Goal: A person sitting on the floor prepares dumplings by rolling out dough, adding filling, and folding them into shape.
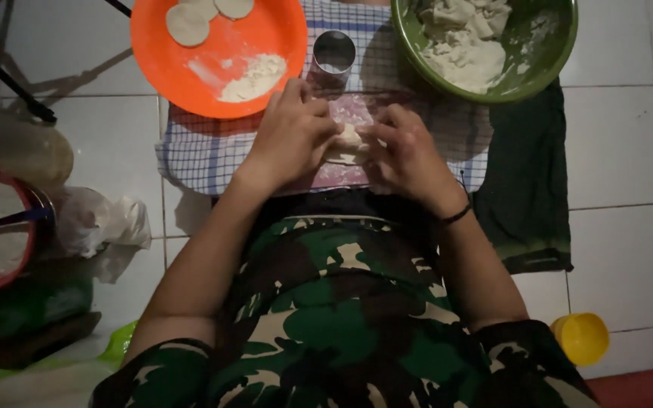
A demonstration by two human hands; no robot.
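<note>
Both hands pinch one dough piece (348, 143), just below the metal ring cutter (333, 54): left hand (290, 136) & right hand (406, 151) each w/ grip closed on its edge. Best keep thumbs pressing evenly, turning it; orange plate (190, 75) lies left of cutter.

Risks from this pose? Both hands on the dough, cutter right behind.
1. The metal cutter stands just beyond the left hand; a reach forward might tip it.
2. The dough piece is pinched between both hands, right hand included; it looks thin and could tear.
3. The green bowl overhangs the checked cloth; tugging the cloth may shift it.
</note>
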